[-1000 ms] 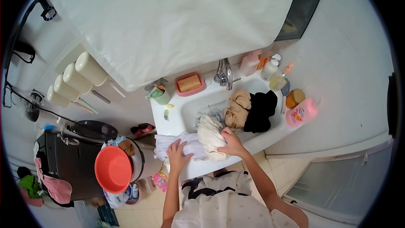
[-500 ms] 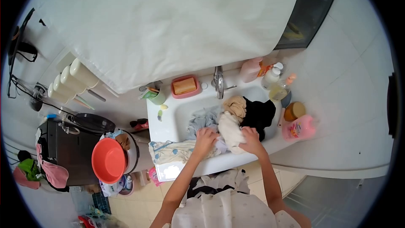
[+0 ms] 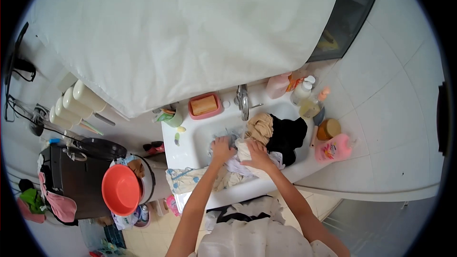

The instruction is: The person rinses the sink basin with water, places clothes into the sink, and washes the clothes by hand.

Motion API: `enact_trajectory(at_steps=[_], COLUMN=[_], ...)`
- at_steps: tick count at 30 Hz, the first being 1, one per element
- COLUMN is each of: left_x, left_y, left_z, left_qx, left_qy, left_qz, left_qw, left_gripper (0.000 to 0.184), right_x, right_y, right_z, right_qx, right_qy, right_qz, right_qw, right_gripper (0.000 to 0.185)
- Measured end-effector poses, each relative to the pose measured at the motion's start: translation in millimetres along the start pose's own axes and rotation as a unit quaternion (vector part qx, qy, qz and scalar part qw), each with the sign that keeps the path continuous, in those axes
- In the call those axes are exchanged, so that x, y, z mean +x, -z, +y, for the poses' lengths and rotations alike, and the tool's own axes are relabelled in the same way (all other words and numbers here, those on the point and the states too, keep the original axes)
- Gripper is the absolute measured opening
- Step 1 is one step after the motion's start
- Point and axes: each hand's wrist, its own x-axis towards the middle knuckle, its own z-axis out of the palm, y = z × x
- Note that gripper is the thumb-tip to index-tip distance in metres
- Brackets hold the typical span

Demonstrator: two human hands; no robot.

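Observation:
My left hand (image 3: 222,151) is on a pale grey-blue cloth (image 3: 233,134) in the white washbasin (image 3: 189,141), its fingertips partly buried in the folds. Bunched under my right hand (image 3: 260,156) is a white cloth (image 3: 243,151), which its fingers grip from above. The two hands are close together. Behind them lies a beige cloth (image 3: 260,127), with a black garment (image 3: 288,138) to its right. A cream cloth with blue dots (image 3: 184,179) drapes over the basin's front left edge. Lilac fabric (image 3: 235,165) shows between my forearms.
A chrome faucet (image 3: 243,102) rises at the back of the basin. Left of it are a soap bar (image 3: 204,105) in a pink dish and a green cup (image 3: 174,119). Several bottles and a pink detergent bottle (image 3: 333,149) line the right. A red basin (image 3: 121,189) stands at left.
My right hand has moved left with the white cloth, closer to my left hand. My left hand has shifted slightly left and up onto the grey-blue cloth. The view has tilted a little.

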Motion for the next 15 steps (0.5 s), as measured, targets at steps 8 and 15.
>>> enact_trajectory(at_steps=[8, 15], left_x=[12.0, -0.7], left_y=[-10.1, -7.6], left_z=[1.6, -3.9], left_qx=[-0.059, 0.006], left_qy=[0.060, 0.006], left_qz=[-0.159, -0.279], left_qw=[0.984, 0.960], left_gripper=[0.061, 0.059], right_x=[10.1, 1.4], right_y=[-11.3, -3.0], right_z=[-8.5, -41.4], right_qx=[-0.086, -0.158], right_qy=[-0.023, -0.069], right_qz=[0.017, 0.021], right_qw=[0.996, 0.985], right_gripper=[0.064, 0.050])
